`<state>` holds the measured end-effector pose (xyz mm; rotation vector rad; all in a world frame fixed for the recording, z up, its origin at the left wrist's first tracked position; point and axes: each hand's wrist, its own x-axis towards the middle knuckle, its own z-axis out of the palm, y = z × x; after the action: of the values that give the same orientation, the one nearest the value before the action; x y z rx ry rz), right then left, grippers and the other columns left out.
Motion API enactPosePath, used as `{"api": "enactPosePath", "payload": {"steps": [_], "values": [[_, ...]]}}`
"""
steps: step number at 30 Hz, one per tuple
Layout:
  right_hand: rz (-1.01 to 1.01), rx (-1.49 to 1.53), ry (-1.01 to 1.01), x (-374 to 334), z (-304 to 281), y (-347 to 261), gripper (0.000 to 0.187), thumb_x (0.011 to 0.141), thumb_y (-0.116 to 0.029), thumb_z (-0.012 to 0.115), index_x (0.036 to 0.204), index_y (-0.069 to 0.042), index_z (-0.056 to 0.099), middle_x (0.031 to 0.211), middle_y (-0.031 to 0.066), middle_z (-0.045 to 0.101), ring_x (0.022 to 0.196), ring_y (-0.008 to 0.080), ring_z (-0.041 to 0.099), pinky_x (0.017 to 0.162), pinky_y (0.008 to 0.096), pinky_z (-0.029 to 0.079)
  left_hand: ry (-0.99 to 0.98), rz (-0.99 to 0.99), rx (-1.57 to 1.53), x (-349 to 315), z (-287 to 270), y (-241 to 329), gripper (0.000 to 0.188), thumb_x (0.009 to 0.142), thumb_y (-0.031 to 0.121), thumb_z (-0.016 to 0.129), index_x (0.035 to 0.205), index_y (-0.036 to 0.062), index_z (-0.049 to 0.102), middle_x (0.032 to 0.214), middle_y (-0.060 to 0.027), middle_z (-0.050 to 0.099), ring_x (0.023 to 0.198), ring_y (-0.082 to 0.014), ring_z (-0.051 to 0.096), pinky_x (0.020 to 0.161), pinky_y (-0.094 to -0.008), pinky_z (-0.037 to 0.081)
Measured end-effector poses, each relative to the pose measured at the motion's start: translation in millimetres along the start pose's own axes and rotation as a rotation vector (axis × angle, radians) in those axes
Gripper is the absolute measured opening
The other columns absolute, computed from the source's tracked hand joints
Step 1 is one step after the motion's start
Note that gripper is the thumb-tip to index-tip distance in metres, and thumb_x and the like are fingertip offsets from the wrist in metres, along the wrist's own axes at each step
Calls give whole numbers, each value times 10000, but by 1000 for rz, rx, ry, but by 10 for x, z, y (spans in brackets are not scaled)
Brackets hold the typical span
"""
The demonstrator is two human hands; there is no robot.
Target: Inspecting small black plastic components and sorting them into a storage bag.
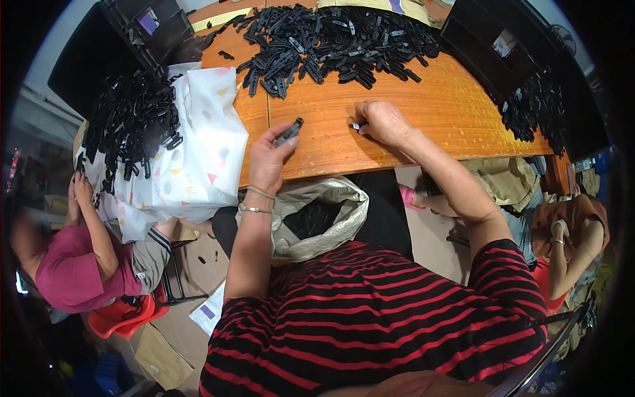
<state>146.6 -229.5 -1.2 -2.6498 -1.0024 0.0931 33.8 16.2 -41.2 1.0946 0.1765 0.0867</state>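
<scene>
- Wooden table [324, 126]: beyond the light woven sack [356, 208], which is my landmark.
- Black-part pile [344, 46]: on the table, straight out past the sack, well apart from both hands.
- Sack: mouth open, dark contents inside.
- Left hand [268, 155]: beyond the sack's left edge, thumb and fingers pinching one dark part.
- Right hand [381, 122]: beyond the sack's right side, back of hand up, fingers curled in around a small piece; exact fingertip contact hidden.
- Dark part [289, 132]: beyond the sack's left edge, between left thumb and fingers, far end projecting past the fingertips.
- Small piece [355, 126]: beyond the sack's right side, poking out leftward from right fingers.
</scene>
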Motion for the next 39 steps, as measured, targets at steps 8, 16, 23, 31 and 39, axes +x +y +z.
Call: {"api": "enactPosePath", "payload": {"steps": [8, 16, 23, 31, 39], "values": [[237, 387, 32, -72, -140, -312, 235, 723, -97, 766, 873, 3, 617, 775, 123, 653, 728, 247, 627, 636, 345, 485, 24, 131, 402, -153, 300, -11, 218, 878, 3, 598, 1092, -36, 578, 915, -102, 659, 746, -122, 658, 616, -207, 540], [-230, 386, 273, -152, -179, -839, 235, 693, -119, 754, 852, -32, 605, 843, 132, 608, 766, 330, 623, 650, 403, 491, -112, 124, 298, -230, 449, 53, 219, 857, -25, 600, 1070, -54, 554, 916, -95, 646, 761, -115, 651, 641, -207, 536], [-392, 315, 274, -179, -177, -880, 227, 711, -60, 737, 891, -32, 601, 876, 112, 584, 779, 304, 624, 634, 375, 498, -105, 33, 228, -275, 412, 129, 221, 842, -69, 562, 1059, -91, 536, 949, -137, 641, 794, -168, 678, 669, -219, 558], [-360, 321, 197, -159, -223, -802, 199, 756, -48, 705, 930, -22, 612, 856, 122, 628, 753, 298, 635, 631, 362, 508, -152, -48, 199, -277, 444, 123, 212, 859, -37, 573, 1064, -82, 539, 953, -128, 645, 808, -178, 682, 690, -220, 559], [-396, 323, 234, -131, -155, -806, 179, 743, -33, 712, 899, -20, 624, 860, 112, 618, 771, 290, 632, 634, 354, 508, -134, -53, 174, -274, 438, 167, 220, 865, -25, 575, 1076, -71, 530, 953, -127, 645, 815, -167, 678, 688, -213, 550]]}}
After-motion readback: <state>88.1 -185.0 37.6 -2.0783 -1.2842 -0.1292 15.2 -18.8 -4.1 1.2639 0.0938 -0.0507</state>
